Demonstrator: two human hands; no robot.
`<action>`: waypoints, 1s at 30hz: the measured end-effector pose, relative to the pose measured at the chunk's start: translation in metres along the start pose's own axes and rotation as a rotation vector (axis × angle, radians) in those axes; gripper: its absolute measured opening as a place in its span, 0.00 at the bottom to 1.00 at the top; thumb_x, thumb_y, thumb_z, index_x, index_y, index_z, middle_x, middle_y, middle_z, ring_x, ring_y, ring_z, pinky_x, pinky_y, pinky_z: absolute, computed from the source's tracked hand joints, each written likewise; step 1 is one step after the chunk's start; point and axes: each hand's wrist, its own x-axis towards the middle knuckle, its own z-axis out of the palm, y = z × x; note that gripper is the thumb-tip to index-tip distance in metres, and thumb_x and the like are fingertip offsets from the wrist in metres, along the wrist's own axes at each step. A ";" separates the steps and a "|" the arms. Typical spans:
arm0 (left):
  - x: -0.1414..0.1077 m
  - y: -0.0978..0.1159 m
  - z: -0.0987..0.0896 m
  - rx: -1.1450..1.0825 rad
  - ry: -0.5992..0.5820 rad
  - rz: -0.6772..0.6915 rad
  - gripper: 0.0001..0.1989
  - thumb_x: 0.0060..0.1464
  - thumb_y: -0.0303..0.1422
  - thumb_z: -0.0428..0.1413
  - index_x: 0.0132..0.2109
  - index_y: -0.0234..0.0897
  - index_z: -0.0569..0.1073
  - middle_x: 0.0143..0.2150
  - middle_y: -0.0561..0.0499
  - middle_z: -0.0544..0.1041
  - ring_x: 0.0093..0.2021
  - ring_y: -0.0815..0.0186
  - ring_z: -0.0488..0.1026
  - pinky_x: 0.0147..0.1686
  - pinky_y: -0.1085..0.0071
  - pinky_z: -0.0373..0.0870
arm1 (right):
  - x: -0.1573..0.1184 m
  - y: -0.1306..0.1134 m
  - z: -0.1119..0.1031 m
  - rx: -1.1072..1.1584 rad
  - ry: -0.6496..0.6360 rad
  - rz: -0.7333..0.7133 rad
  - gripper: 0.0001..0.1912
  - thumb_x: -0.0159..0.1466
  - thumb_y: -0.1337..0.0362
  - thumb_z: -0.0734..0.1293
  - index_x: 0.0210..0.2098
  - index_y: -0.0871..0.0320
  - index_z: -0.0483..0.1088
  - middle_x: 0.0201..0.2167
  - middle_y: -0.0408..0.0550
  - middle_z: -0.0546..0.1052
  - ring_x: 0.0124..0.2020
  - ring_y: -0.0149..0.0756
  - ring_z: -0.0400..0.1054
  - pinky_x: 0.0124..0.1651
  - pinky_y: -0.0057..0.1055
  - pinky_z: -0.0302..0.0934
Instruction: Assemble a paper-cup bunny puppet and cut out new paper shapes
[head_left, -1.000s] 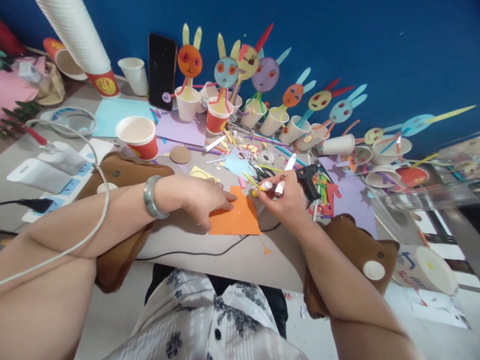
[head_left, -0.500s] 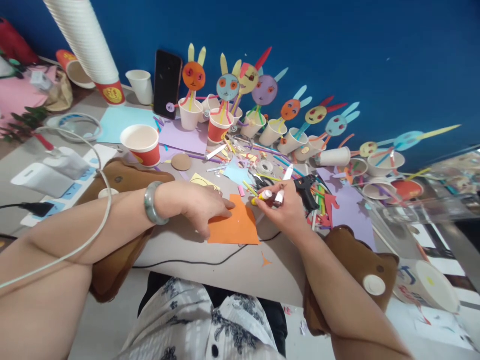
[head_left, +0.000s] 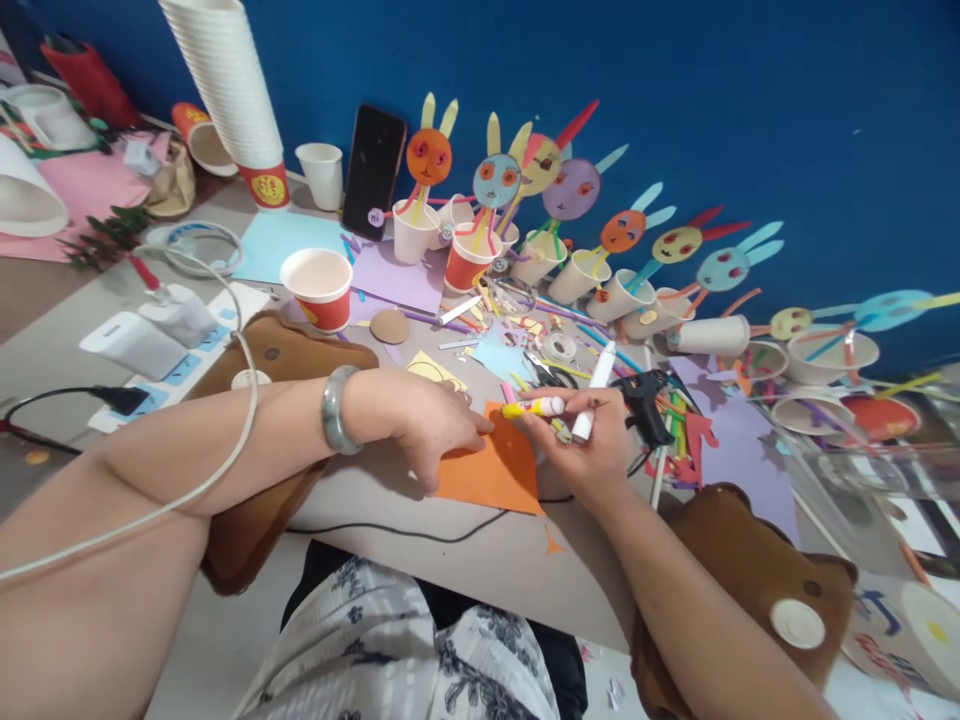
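My left hand, with a bracelet at the wrist, lies with fingers stretched over the left part of an orange paper sheet. My right hand is closed around markers above the sheet's right side. A yellow marker with a pale end points left between thumb and fingers. A white marker sticks up through the same hand. Near the left fingers is a yellow paper piece with drawn curves. An orange scrap rests close to the front table edge.
Rabbit-faced paper figures stand in cups along the blue wall. A black glue gun and scattered straws lie right of my hand. Brown cushions sit under both arms. A red cup, power strip and white cable are at left.
The whole view has shifted, so things sit farther right. In my right hand the yellow marker now lies more level and shows more of its length. My left hand stays on the orange sheet.
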 end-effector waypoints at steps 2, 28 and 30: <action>0.000 0.000 0.000 0.016 -0.039 0.023 0.21 0.41 0.38 0.69 0.46 0.44 0.79 0.59 0.47 0.81 0.50 0.53 0.74 0.50 0.61 0.71 | 0.001 0.006 0.006 -0.030 0.002 -0.012 0.21 0.67 0.52 0.75 0.42 0.49 0.57 0.43 0.52 0.85 0.44 0.49 0.83 0.47 0.50 0.76; -0.001 0.007 -0.021 0.116 -0.081 0.077 0.11 0.62 0.37 0.61 0.48 0.36 0.78 0.54 0.45 0.81 0.45 0.60 0.76 0.40 0.65 0.68 | 0.002 0.002 0.011 -0.002 -0.053 -0.016 0.19 0.66 0.52 0.75 0.42 0.48 0.60 0.40 0.51 0.85 0.48 0.54 0.84 0.51 0.56 0.80; 0.004 -0.001 -0.020 0.123 0.042 0.040 0.09 0.64 0.34 0.56 0.45 0.36 0.79 0.52 0.44 0.82 0.45 0.60 0.76 0.42 0.65 0.68 | 0.002 0.003 0.012 0.008 -0.048 -0.012 0.19 0.67 0.51 0.75 0.42 0.49 0.60 0.39 0.51 0.85 0.48 0.53 0.84 0.51 0.55 0.80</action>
